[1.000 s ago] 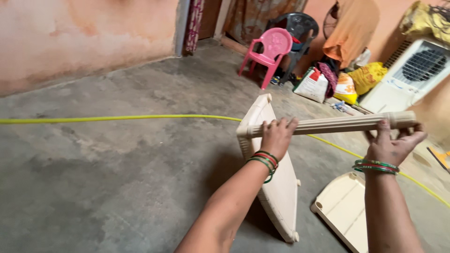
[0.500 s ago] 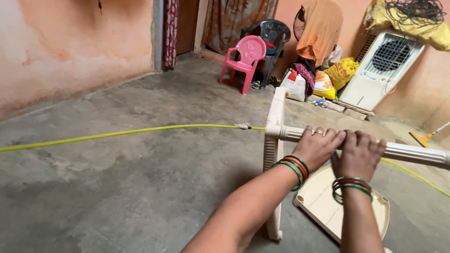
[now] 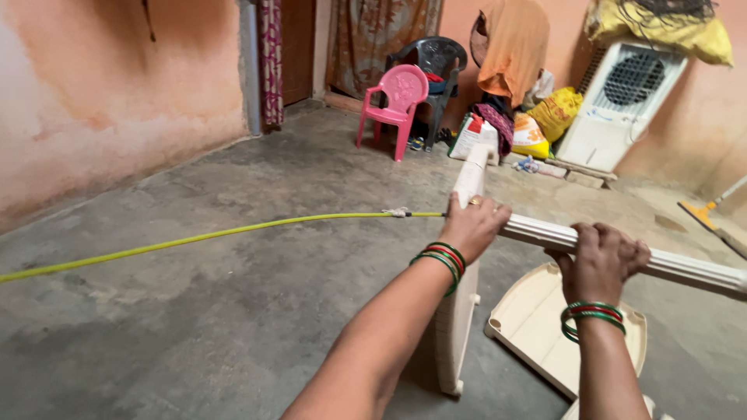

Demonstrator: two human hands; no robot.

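Both hands, left hand (image 3: 471, 225) and right hand (image 3: 599, 260), hold tight a cream pole (image 3: 685, 268); grey floor (image 3: 233, 311) lies below, pink chair (image 3: 393, 105) far beyond.

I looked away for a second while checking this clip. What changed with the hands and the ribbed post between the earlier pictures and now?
The right hand slid in from the post's far end toward the middle. The left hand moved onto the joint where the ribbed post meets the upright panel. The panel now shows edge-on. Both hands kept hold of the post throughout; the flat panel and the yellow hose stayed on the floor.
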